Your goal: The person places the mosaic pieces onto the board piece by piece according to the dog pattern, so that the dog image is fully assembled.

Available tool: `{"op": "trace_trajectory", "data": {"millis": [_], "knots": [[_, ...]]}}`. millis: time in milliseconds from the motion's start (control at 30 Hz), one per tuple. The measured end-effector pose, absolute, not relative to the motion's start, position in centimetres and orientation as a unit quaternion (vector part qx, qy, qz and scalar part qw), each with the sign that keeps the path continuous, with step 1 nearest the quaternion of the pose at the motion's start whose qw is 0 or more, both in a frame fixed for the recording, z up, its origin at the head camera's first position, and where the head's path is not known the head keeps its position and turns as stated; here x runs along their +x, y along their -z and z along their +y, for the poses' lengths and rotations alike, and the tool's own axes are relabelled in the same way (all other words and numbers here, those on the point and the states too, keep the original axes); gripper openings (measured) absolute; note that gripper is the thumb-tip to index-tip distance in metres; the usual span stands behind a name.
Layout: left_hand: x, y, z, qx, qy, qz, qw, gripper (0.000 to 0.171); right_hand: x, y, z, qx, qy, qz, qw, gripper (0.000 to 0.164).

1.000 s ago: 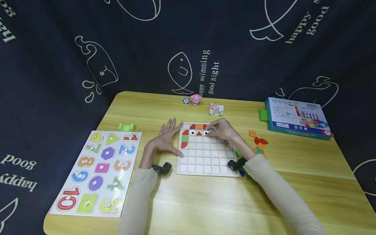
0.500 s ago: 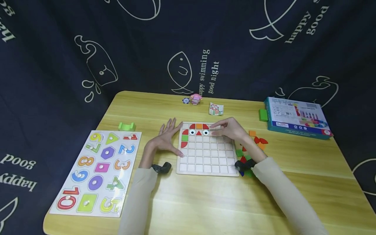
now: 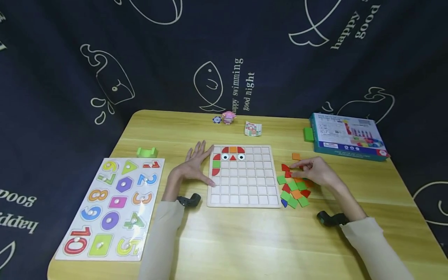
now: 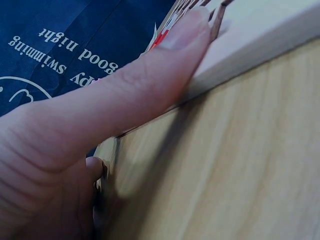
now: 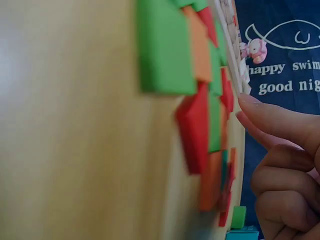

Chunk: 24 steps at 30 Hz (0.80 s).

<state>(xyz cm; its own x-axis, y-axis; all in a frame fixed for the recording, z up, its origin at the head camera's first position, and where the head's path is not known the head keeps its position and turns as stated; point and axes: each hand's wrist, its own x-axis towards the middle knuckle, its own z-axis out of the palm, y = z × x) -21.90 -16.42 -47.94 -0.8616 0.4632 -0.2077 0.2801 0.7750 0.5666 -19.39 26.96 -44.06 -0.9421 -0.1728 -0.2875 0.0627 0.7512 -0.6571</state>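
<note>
A white gridded board [image 3: 241, 190] lies flat mid-table. Red, orange and green pieces and two eye tiles [image 3: 241, 157] sit in its upper-left cells. My left hand [image 3: 190, 168] spreads along the board's left side, its thumb [image 4: 185, 35] resting on the edge. Over the loose coloured pieces [image 3: 293, 186] right of the board is my right hand [image 3: 316, 171]. Its thumb and index finger reach out with a small gap, holding nothing visible; the other fingers curl in, as the right wrist view shows. The hand hides part of the pile.
A number-and-shape puzzle board [image 3: 117, 201] lies at left, a green block [image 3: 147, 152] behind it. At the back are a pink figurine [image 3: 228, 117], a blue-and-white chip [image 3: 217, 119] and a picture card [image 3: 253, 128]. A box [image 3: 348, 136] stands far right beside a green block [image 3: 308, 134].
My right hand has left the eye tile on the board and moved right to the loose pieces. The left hand stays at the board's edge. The head view has shifted slightly.
</note>
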Motion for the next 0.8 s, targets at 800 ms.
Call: {"op": "trace_trajectory", "data": {"millis": [800], "knots": [[-21.9,48.0,-16.5,0.202,-0.278,0.924,0.165,0.138,-21.1,44.8,23.6,-0.005,0.326,0.932,0.159,0.031]]}}
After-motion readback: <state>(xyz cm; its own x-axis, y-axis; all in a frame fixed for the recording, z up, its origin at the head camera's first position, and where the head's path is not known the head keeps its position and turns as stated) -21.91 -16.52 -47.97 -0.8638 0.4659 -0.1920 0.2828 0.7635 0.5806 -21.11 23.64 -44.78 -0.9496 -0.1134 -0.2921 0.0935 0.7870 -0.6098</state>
